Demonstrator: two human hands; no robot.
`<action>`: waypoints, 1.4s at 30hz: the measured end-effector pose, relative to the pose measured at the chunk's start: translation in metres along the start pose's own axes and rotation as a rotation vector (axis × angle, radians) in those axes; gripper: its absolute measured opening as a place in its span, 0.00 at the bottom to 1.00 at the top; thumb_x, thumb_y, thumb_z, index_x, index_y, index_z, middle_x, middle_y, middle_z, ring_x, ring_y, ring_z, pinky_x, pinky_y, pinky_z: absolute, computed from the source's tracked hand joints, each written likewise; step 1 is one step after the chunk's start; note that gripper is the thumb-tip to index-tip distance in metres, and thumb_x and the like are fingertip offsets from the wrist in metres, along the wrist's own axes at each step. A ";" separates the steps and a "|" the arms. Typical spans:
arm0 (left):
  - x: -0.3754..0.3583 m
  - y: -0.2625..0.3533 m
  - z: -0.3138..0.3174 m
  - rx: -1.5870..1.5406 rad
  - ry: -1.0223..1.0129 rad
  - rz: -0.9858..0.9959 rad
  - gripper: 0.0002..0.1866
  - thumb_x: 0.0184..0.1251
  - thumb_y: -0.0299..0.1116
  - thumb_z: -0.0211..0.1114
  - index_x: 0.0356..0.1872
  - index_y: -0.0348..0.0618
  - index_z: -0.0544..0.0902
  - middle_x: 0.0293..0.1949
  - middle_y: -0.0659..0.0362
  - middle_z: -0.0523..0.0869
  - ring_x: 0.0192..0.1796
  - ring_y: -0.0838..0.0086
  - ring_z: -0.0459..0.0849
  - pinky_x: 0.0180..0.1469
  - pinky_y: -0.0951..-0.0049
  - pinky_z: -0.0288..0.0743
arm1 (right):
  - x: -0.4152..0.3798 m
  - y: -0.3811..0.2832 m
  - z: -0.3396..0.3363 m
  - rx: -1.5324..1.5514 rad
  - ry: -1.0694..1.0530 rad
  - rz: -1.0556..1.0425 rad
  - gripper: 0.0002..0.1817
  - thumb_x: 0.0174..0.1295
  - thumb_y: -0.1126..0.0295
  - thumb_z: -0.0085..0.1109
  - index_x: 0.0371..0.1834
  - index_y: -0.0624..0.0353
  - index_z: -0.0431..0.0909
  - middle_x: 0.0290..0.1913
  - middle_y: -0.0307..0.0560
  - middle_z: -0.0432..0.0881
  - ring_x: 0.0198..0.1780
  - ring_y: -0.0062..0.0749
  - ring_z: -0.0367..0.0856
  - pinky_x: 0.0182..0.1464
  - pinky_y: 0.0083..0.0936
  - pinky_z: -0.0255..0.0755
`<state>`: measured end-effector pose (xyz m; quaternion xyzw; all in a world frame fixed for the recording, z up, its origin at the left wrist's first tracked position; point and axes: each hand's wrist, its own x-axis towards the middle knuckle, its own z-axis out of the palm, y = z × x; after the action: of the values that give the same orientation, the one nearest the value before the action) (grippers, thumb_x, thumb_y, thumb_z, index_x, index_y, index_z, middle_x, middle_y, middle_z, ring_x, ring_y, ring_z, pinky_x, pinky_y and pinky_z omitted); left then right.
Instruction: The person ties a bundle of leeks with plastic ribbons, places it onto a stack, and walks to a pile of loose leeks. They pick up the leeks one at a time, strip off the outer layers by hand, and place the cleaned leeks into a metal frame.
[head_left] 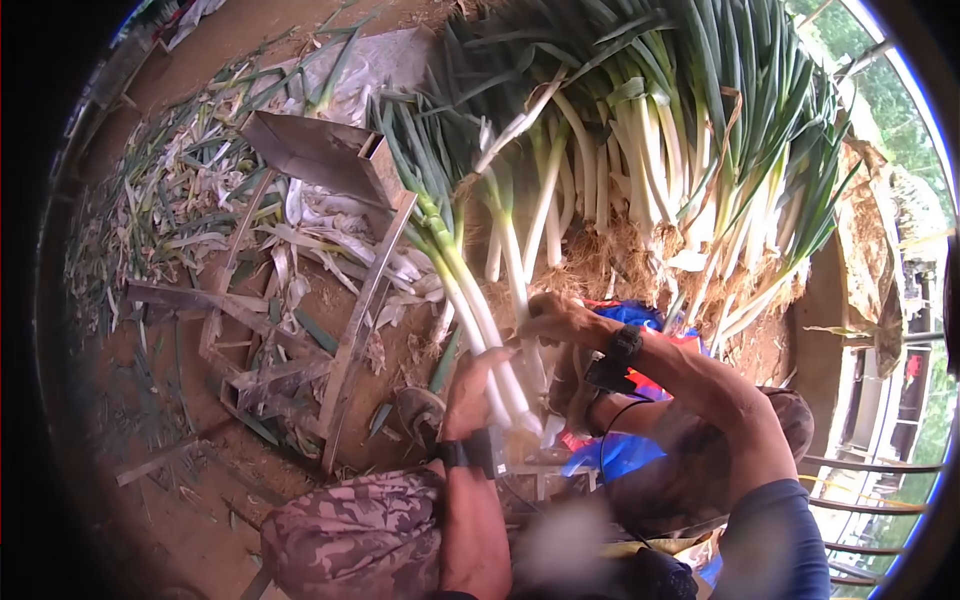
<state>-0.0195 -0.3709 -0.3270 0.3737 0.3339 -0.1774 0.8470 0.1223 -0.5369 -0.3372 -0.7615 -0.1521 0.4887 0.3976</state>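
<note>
My left hand [473, 388] is closed round the white stalks of green onions [462, 270], whose green tops lean against a metal stand [375, 175]. Close by on the right, my right hand [558, 320] has its fingers bent together at another green onion [512, 255], near its lower white part. Both hands are nearly side by side above my lap. Beyond them lies a large pile of green onions [650, 150] with their roots towards me. The lower ends of the held stalks are pale and partly blurred.
Peeled leaves and scraps [190, 190] cover the ground at the left. A metal frame [345, 370] stands left of my left hand. Blue and red plastic [620, 455] lies by my legs. Metal bars [870, 480] line the right side.
</note>
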 end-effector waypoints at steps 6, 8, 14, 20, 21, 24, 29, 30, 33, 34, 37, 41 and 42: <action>0.001 -0.026 -0.008 0.041 -0.049 0.027 0.15 0.63 0.36 0.63 0.44 0.35 0.82 0.31 0.56 0.84 0.31 0.73 0.85 0.33 0.73 0.79 | -0.003 0.012 0.017 0.018 0.021 -0.068 0.15 0.61 0.60 0.63 0.29 0.64 0.84 0.21 0.42 0.82 0.21 0.22 0.78 0.23 0.22 0.71; -0.015 -0.016 0.001 0.025 -0.014 0.040 0.14 0.62 0.36 0.64 0.43 0.35 0.83 0.31 0.56 0.84 0.30 0.72 0.85 0.32 0.72 0.79 | -0.005 0.006 0.014 0.128 0.008 -0.082 0.15 0.60 0.61 0.64 0.33 0.64 0.85 0.25 0.44 0.83 0.25 0.24 0.79 0.27 0.23 0.72; -0.036 0.013 0.029 0.242 0.057 0.125 0.14 0.54 0.40 0.68 0.32 0.37 0.84 0.25 0.61 0.80 0.24 0.74 0.79 0.28 0.74 0.74 | -0.001 -0.006 -0.003 -0.414 0.224 0.021 0.21 0.62 0.53 0.62 0.41 0.62 0.84 0.45 0.49 0.82 0.40 0.31 0.84 0.36 0.26 0.77; -0.026 0.005 0.038 0.225 0.011 0.046 0.18 0.55 0.34 0.65 0.44 0.31 0.84 0.30 0.57 0.85 0.27 0.73 0.83 0.33 0.75 0.80 | -0.032 -0.001 -0.126 -1.196 1.179 -0.089 0.30 0.61 0.61 0.58 0.65 0.60 0.67 0.63 0.57 0.69 0.64 0.51 0.68 0.64 0.52 0.60; -0.019 -0.004 0.033 0.228 -0.020 0.049 0.18 0.55 0.33 0.65 0.44 0.31 0.84 0.30 0.56 0.85 0.28 0.74 0.83 0.32 0.75 0.80 | -0.037 0.001 -0.139 -1.036 1.332 -0.070 0.30 0.59 0.64 0.57 0.66 0.57 0.65 0.60 0.58 0.74 0.60 0.52 0.73 0.63 0.52 0.60; -0.014 -0.015 0.035 0.245 -0.044 0.087 0.18 0.55 0.33 0.66 0.45 0.32 0.83 0.33 0.56 0.86 0.30 0.73 0.83 0.33 0.75 0.79 | -0.056 0.007 -0.188 -0.830 0.971 0.177 0.11 0.55 0.66 0.57 0.39 0.59 0.81 0.29 0.58 0.82 0.33 0.53 0.83 0.38 0.47 0.72; -0.026 -0.004 0.051 0.198 -0.062 0.109 0.19 0.55 0.30 0.64 0.47 0.31 0.81 0.37 0.54 0.86 0.37 0.70 0.85 0.39 0.73 0.79 | -0.097 -0.056 -0.077 -0.739 0.659 0.081 0.09 0.58 0.71 0.51 0.31 0.64 0.80 0.30 0.57 0.82 0.30 0.51 0.84 0.31 0.44 0.78; -0.025 -0.004 0.052 0.213 -0.044 0.105 0.18 0.56 0.30 0.64 0.47 0.30 0.80 0.38 0.53 0.86 0.38 0.70 0.85 0.39 0.73 0.79 | -0.115 -0.060 -0.043 -0.853 0.523 0.046 0.07 0.57 0.75 0.50 0.30 0.65 0.79 0.31 0.58 0.81 0.30 0.52 0.83 0.30 0.44 0.78; -0.023 -0.021 0.045 0.280 -0.128 0.222 0.14 0.60 0.31 0.64 0.43 0.32 0.82 0.33 0.55 0.86 0.33 0.71 0.85 0.34 0.73 0.78 | -0.125 -0.007 0.037 -0.912 0.400 -0.134 0.08 0.56 0.70 0.56 0.30 0.66 0.79 0.30 0.55 0.81 0.33 0.49 0.84 0.32 0.43 0.78; -0.023 -0.025 0.044 0.368 -0.185 0.311 0.14 0.61 0.33 0.63 0.42 0.33 0.84 0.31 0.56 0.86 0.27 0.74 0.84 0.30 0.74 0.76 | -0.135 -0.006 0.055 -0.863 0.315 -0.129 0.09 0.56 0.69 0.57 0.30 0.66 0.79 0.30 0.55 0.81 0.34 0.50 0.85 0.32 0.44 0.78; -0.024 -0.047 0.038 0.094 -0.158 0.064 0.14 0.63 0.35 0.61 0.41 0.34 0.83 0.33 0.55 0.87 0.32 0.72 0.85 0.33 0.74 0.77 | -0.168 -0.013 0.083 -0.902 0.301 -0.237 0.10 0.57 0.68 0.58 0.35 0.64 0.79 0.31 0.56 0.82 0.34 0.50 0.86 0.31 0.43 0.78; -0.034 -0.047 0.040 0.082 -0.117 -0.099 0.19 0.63 0.37 0.62 0.49 0.34 0.79 0.35 0.55 0.86 0.36 0.68 0.86 0.38 0.72 0.80 | -0.185 -0.025 0.068 -0.737 0.041 -0.191 0.16 0.62 0.65 0.57 0.46 0.66 0.77 0.39 0.56 0.82 0.43 0.44 0.85 0.44 0.40 0.77; -0.041 -0.049 0.039 0.083 -0.115 -0.090 0.19 0.63 0.37 0.62 0.49 0.34 0.79 0.35 0.55 0.86 0.36 0.68 0.86 0.38 0.72 0.80 | -0.187 -0.027 0.057 -0.607 -0.120 -0.283 0.19 0.63 0.64 0.57 0.50 0.70 0.76 0.42 0.58 0.82 0.46 0.44 0.83 0.49 0.38 0.76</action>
<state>-0.0589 -0.4303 -0.3035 0.3823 0.2935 -0.2503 0.8397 -0.0124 -0.6097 -0.2119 -0.7864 -0.4179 0.4051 0.2071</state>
